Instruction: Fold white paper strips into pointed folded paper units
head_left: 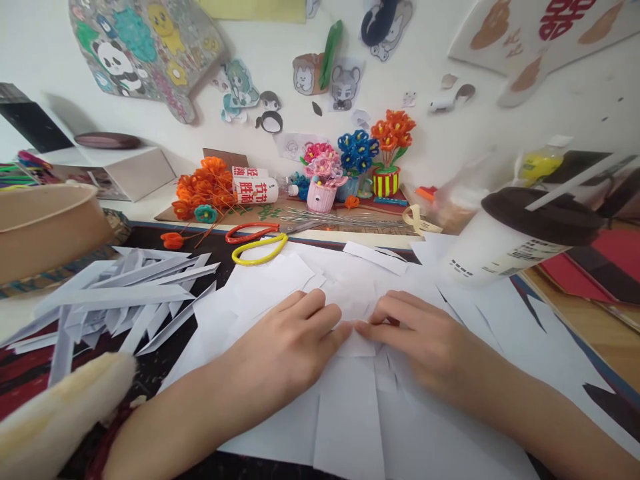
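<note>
Both my hands meet over a small piece of white paper [357, 343] in the middle of the desk. My left hand [305, 340] is closed, its thumb and curled fingers pressing the paper's upper edge. From the other side my right hand [417, 333] pinches the same edge, thumb tip close to the left one. Beneath them lie loose white sheets [280, 427], overlapping one another. Scissors with one red and one yellow handle [260, 250] rest just beyond the sheets. A pile of folded paper strips [130, 300] lies to the left.
At the right stands a white cup with a dark lid and straw [510, 240]. A tan bowl [50, 227] is at the left. Along the wall are orange flowers [207, 187], small flower pots [323, 197] and thin wires [345, 219]. A pale plush object [70, 407] sits front left.
</note>
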`<state>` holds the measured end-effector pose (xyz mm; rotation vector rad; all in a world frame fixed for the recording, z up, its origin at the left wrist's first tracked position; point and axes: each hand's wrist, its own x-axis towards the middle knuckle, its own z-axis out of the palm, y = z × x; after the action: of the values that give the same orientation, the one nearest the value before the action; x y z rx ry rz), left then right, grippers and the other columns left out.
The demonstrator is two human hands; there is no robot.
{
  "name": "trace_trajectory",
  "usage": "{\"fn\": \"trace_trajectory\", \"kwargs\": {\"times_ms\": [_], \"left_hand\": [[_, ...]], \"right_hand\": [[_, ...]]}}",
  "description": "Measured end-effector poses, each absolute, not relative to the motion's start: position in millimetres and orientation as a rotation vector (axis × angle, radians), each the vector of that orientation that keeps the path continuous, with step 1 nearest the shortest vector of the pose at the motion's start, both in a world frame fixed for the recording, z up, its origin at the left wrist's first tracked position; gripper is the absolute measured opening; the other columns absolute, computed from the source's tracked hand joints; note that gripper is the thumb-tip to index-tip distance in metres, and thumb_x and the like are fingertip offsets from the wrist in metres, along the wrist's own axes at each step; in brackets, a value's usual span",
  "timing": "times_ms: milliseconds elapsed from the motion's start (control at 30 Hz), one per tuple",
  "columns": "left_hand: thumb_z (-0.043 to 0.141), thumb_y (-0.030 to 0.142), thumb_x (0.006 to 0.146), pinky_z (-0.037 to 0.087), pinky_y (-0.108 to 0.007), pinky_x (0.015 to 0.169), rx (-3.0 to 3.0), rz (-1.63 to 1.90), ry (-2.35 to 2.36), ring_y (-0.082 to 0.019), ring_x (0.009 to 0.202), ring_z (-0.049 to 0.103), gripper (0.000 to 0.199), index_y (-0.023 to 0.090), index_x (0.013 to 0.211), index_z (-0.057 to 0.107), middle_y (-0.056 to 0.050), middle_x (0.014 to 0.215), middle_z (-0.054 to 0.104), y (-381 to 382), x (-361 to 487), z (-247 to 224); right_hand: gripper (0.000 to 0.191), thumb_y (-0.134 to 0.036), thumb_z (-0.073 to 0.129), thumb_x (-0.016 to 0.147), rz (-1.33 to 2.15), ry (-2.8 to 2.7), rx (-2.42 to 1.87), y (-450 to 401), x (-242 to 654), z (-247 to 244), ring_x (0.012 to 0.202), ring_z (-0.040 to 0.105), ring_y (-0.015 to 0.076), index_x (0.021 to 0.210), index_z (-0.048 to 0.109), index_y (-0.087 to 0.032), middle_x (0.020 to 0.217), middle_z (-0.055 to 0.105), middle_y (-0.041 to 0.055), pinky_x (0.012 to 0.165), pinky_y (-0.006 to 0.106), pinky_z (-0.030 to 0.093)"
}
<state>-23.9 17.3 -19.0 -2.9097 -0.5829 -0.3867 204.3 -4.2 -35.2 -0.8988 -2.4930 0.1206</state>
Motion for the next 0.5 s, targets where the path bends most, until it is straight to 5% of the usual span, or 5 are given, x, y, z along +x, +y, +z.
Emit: {"fn": "trace_trajectory", "kwargs": {"times_ms": [267,500], "left_hand": [[0.037,0.009,0.097,0.040,-0.032,0.063,-2.892,-0.375,-0.577,-0.020,0.074,0.044,0.025,0.010,0.103,0.061,-0.007,0.082,0.055,17.5,-22.7,-20.2],[0.043,0.007,0.094,0.040,-0.032,0.061,-2.848,-0.381,-0.536,-0.020,0.074,0.044,0.019,0.010,0.089,0.061,-0.007,0.081,0.053,18.2,-24.3,-24.4]], "right_hand": [[0.048,0.008,0.032,0.081,-0.107,-2.495,-0.913,-4.7,198.7,-33.6,0.073,0.049,0.0203,0.109,0.068,-0.009,0.087,0.061,0.0119,0.062,0.033,0.044],[0.042,0.004,0.033,0.086,-0.282,-2.546,-0.876,-2.8,197.0,-31.9,0.074,0.047,0.0216,0.102,0.070,-0.009,0.086,0.063,0.0123,0.061,0.034,0.039]]}}
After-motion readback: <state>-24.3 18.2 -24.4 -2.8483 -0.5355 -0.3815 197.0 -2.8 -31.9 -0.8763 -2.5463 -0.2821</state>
